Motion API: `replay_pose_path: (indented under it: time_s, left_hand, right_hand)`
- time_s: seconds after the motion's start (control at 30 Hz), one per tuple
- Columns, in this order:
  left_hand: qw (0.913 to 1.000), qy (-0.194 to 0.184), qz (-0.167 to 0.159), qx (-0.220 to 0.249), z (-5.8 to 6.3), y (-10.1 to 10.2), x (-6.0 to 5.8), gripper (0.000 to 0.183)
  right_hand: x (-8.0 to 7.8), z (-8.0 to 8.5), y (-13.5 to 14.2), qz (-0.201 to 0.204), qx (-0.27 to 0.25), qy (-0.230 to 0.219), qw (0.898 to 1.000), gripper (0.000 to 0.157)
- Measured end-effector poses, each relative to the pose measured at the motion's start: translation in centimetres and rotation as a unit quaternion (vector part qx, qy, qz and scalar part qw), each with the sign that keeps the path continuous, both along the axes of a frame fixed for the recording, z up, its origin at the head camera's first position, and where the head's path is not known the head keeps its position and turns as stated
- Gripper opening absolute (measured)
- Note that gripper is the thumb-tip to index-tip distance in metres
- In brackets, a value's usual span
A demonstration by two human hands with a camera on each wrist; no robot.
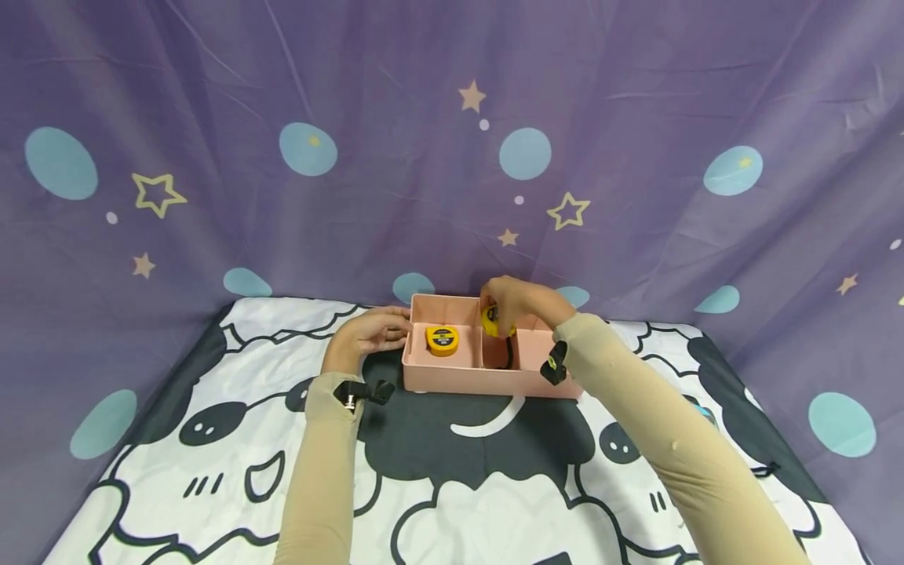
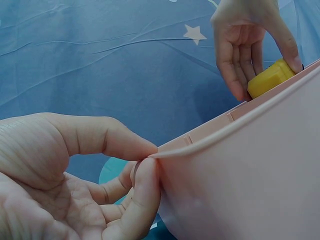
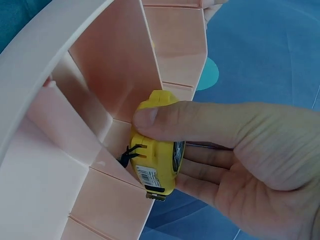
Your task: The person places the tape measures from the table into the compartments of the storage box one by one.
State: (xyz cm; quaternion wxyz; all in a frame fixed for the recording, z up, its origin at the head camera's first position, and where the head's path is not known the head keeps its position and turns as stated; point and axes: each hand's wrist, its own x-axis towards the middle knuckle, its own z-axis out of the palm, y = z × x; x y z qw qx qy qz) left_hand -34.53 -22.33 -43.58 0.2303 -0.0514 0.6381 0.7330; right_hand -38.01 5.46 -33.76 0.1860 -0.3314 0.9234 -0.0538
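Observation:
A long pink box (image 1: 452, 380) with upright dividers (image 3: 120, 60) stands near the back of the covered table. My left hand (image 1: 369, 333) pinches its left end, thumb and forefinger meeting on the rim in the left wrist view. With thumb on one side and fingers on the other, my right hand (image 1: 523, 300) grips a yellow tape measure (image 3: 155, 145) over the narrow middle compartment. A black strap (image 1: 509, 353) hangs from it into that compartment. Another yellow tape measure (image 1: 442, 341) lies in the left compartment, its dark label facing up.
Behind the box hangs a purple curtain (image 1: 395, 196) with stars and dots. A cartoon-patterned cloth (image 1: 487, 502) covers the table. To the right, a small blue item (image 1: 701, 409) is partly hidden by my right sleeve, and a small dark item (image 1: 766, 470) lies farther right.

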Motion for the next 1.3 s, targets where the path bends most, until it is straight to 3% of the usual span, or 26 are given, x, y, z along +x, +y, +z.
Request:
replay_pose_path:
  time_s: [0.3,0.7,1.3]
  left_hand:
    - [1.0000,0.003,0.006,0.004,-0.2,0.1,-0.1,0.051]
    - [1.0000,0.008,-0.004,-0.001,-0.1,0.3,-0.1,0.058]
    - [0.9998,0.015,-0.009,0.007,0.0,0.3,0.0,0.055]
  right_hand:
    - [-0.2,-0.4,-0.2,-0.001,0.003,0.019,1.000,0.050]
    - [-0.1,-0.1,-1.0,0.001,0.009,0.008,1.000,0.053]
    - [-1.2,-0.4,-0.3,-0.018,-0.043,-0.050,0.998,0.049]
